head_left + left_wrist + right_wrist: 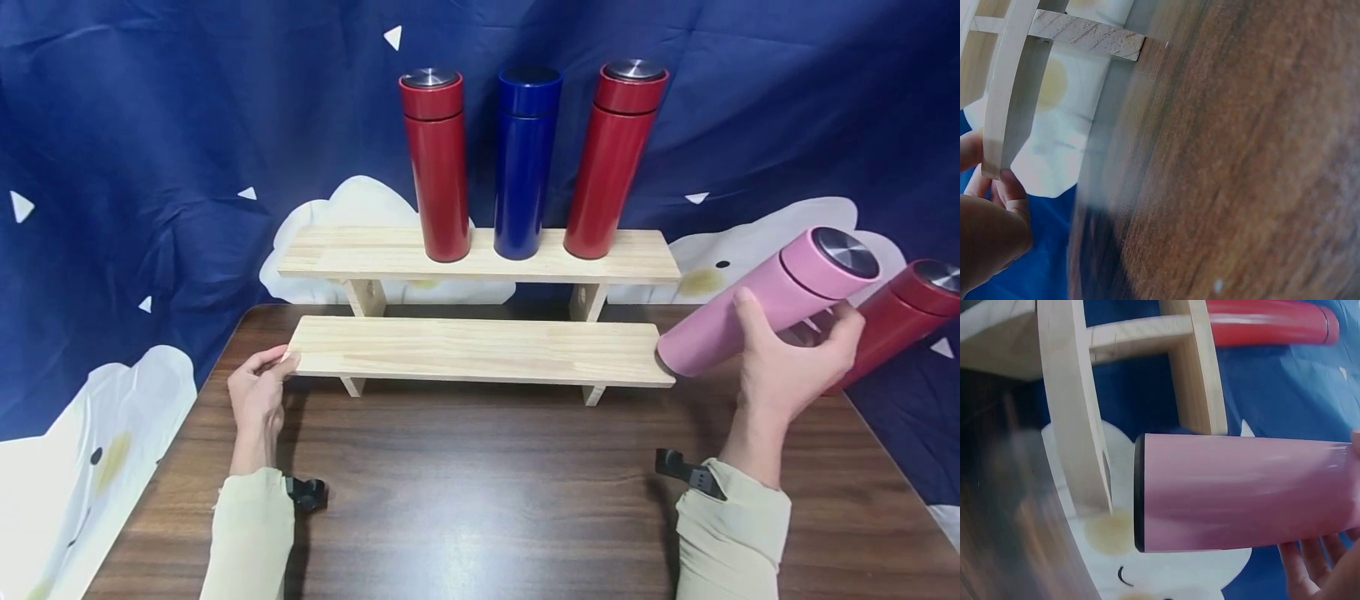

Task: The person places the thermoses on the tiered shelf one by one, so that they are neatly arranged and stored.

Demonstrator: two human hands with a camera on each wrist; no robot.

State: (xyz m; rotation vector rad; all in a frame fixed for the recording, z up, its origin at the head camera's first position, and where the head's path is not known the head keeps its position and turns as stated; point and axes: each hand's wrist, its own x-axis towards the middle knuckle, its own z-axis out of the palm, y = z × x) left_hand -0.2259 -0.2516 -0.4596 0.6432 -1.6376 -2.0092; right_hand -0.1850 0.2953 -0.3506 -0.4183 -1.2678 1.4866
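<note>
My right hand [798, 367] grips a pink thermos bottle [757, 308] around its body. The bottle leans to the right, its base close to the right end of the lower shelf board [480, 350]; in the right wrist view its dark base [1140, 494] shows beside the wooden stand. My left hand [258, 396] pinches the left end of that lower board between thumb and fingers, as the left wrist view also shows at the board's end [997, 144]. On the upper shelf board [345, 254] stand a red thermos [438, 175], a blue thermos [527, 167] and another red thermos [615, 167].
A further red thermos [903, 329] stands on the brown wooden table [465, 475], at the far right behind my right hand. A dark blue cloth [187, 125] with white shapes hangs behind the stand. Black wrist mounts [306, 493] sit at both sleeves.
</note>
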